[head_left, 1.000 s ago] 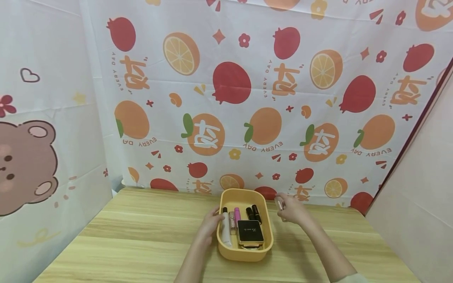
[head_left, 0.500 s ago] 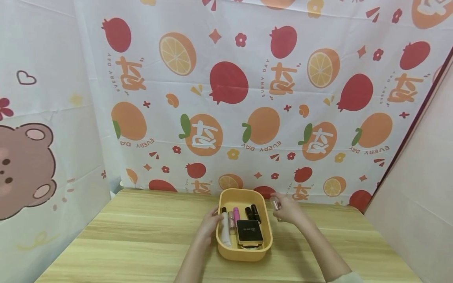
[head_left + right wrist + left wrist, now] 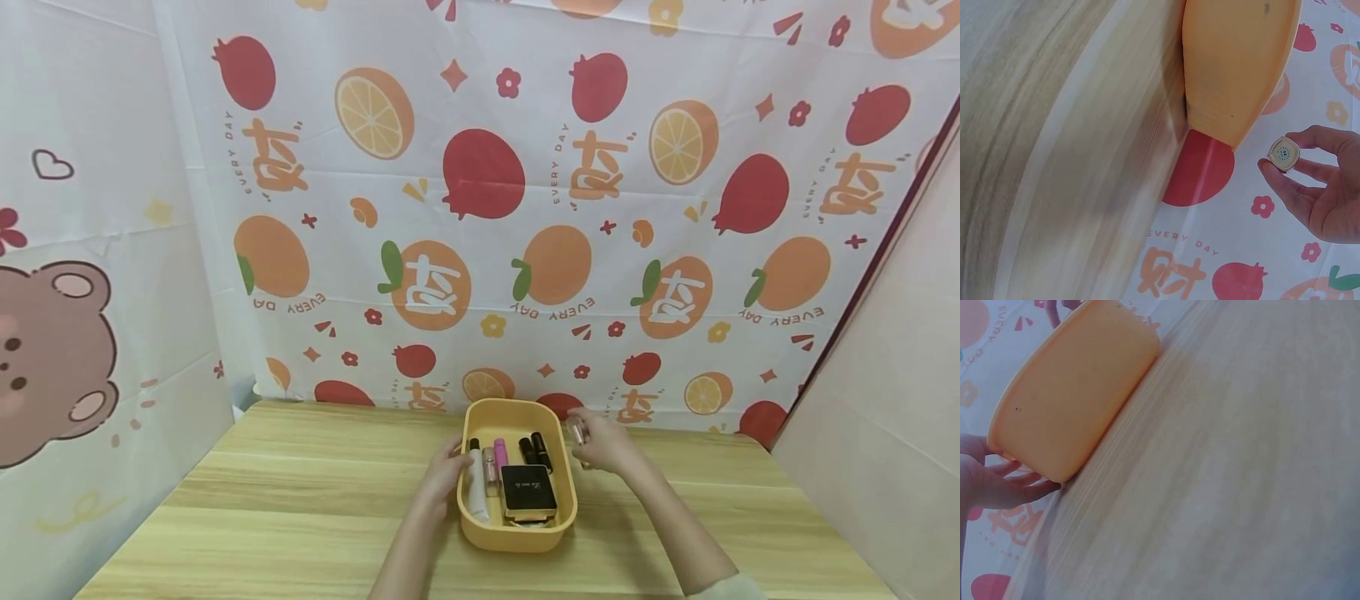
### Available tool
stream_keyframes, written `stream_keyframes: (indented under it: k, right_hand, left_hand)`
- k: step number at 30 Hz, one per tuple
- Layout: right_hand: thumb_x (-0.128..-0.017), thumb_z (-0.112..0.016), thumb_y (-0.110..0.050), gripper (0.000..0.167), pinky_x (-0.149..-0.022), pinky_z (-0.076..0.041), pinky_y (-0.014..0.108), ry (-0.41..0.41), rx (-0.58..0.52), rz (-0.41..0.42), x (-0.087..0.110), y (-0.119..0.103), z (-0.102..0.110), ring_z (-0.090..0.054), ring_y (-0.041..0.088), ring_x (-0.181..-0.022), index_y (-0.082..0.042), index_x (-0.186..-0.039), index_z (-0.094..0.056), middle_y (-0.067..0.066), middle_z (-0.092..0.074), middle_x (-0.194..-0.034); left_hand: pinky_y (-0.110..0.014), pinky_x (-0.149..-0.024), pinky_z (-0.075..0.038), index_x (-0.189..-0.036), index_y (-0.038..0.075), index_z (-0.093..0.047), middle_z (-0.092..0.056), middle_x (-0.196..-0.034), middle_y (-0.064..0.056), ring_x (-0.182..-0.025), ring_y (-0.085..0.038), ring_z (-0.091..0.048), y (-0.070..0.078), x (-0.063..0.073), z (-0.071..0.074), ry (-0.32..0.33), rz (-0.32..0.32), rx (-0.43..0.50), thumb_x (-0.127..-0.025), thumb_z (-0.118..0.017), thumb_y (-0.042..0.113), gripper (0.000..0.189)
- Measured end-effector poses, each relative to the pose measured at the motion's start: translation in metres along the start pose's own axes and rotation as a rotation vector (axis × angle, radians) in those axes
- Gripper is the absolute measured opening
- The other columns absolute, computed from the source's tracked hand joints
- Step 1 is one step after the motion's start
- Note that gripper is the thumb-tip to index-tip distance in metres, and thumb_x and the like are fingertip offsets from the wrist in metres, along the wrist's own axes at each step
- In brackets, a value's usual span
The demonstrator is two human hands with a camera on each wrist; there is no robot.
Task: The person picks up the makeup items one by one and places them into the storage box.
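Note:
A yellow bin stands on the wooden table. My left hand grips its left wall, thumb over the rim and fingers against the outside. To the right of the bin, my right hand pinches a small lip gloss tube between thumb and fingers, its squarish end facing the right wrist camera. Inside the bin lie a white squeeze tube with a black cap, a clear pinkish tube, a pink tube, two black lipstick tubes and a black square compact.
The wooden table extends to both sides of the bin. A fruit-print cloth hangs directly behind it. Another cloth with a bear print hangs on the left, and a pale wall stands on the right.
My right hand, with the lip gloss tube in it, has moved slightly left, closer to the bin. The left hand keeps its grip on the bin. The head view has shifted a little.

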State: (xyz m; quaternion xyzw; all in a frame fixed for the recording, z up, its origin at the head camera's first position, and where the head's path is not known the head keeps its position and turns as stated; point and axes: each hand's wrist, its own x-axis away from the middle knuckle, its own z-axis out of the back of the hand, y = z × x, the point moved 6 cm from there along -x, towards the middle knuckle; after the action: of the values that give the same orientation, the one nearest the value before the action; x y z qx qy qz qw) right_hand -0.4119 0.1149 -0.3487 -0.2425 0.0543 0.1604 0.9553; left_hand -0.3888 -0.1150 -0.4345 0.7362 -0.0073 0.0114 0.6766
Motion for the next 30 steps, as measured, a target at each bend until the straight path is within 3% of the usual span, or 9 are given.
stream_keyframes:
  k: [6,25,30]
  right_hand:
    - [-0.069,-0.070,-0.003,0.055,-0.052,-0.047,0.031,0.004,0.045,0.016,-0.002,-0.003,-0.001,-0.054,0.019,-0.070,-0.007,-0.123,-0.054,0.007,-0.059,-0.086]
    - [-0.073,-0.069,-0.004,0.052,-0.045,-0.041,0.027,-0.024,0.042,0.054,-0.015,-0.014,-0.011,-0.047,0.013,-0.051,-0.004,-0.123,-0.054,0.000,-0.052,-0.069]
    - [-0.073,-0.069,-0.004,0.053,-0.046,-0.046,0.025,-0.058,0.008,0.008,-0.019,-0.015,-0.013,-0.051,0.014,-0.055,-0.004,-0.124,-0.053,0.004,-0.056,-0.078]
  left_hand:
    - [-0.047,-0.088,-0.042,-0.138,-0.008,-0.027,-0.030,-0.136,-0.035,-0.111,-0.044,-0.044,-0.001,0.000,0.000,0.009,0.004,0.003,-0.088,-0.046,0.002,0.054]
    - [-0.043,-0.084,-0.045,-0.139,-0.007,-0.028,-0.031,-0.135,-0.034,-0.108,-0.041,-0.047,-0.003,-0.002,0.001,0.011,0.012,0.006,-0.089,-0.047,0.002,0.054]
    - [-0.042,-0.084,-0.045,-0.139,-0.006,-0.028,-0.032,-0.135,-0.034,-0.108,-0.041,-0.047,-0.002,-0.001,0.001,0.011,0.010,0.008,-0.089,-0.046,0.002,0.054]
